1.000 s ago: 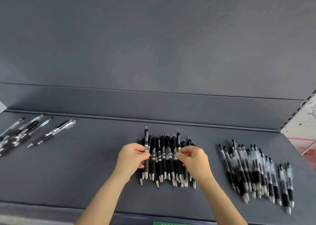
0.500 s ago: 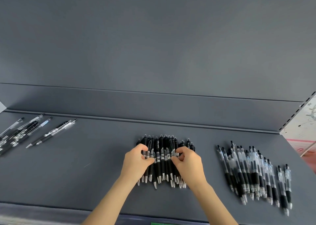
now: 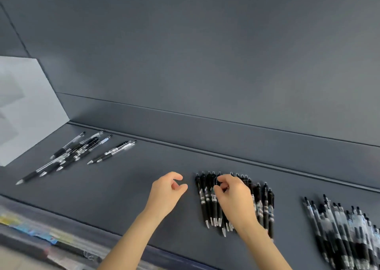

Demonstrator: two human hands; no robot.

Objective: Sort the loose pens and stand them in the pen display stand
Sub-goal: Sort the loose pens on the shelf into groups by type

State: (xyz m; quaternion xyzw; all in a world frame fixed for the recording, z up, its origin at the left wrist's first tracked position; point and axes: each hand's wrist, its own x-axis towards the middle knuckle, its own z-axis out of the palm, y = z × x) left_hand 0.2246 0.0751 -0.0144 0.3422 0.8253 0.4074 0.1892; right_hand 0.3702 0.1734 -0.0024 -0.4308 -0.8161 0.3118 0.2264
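Head view: left hand (image 3: 166, 193), fingers (image 3: 176, 176) loosely curled, empty, beside row of black plastic click pens (image 3: 265, 204) lying on dark grey shelf (image 3: 123, 187); right hand (image 3: 236, 200), fingers curled, pinching pens' upper ends.

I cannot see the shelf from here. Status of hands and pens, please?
Left hand open, beside black pens. Right hand on them, fingers curled, grip unclear. No stand in view. Nothing in the way.
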